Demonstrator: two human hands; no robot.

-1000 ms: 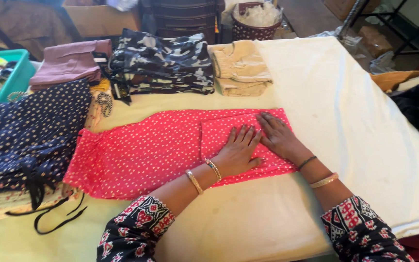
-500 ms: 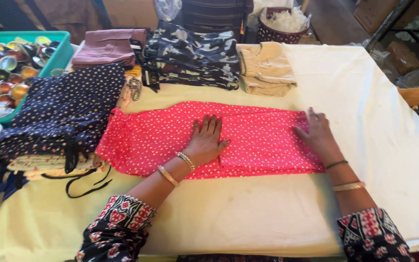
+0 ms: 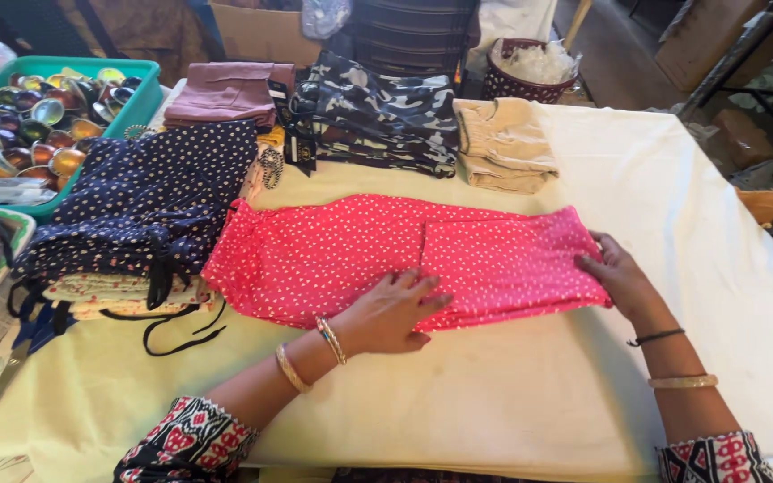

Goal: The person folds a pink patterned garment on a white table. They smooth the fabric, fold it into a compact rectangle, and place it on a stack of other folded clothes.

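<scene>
pale yellow cloth-covered tabletop [image 3: 512, 402] | pink white-dotted folded fabric garment [image 3: 333, 255] lies flat mid-tabletop | navy dotted fabric stack [image 3: 145, 201] just left of garment | left hand [image 3: 391, 313] spread flat on garment's near edge | right hand [image 3: 619, 277] open, fingers on garment's right end

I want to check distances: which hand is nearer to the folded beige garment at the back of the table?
Right. The right hand rests on the pink garment's right end, below and right of the beige garment. The left hand presses the pink cloth's front edge, farther away.
</scene>
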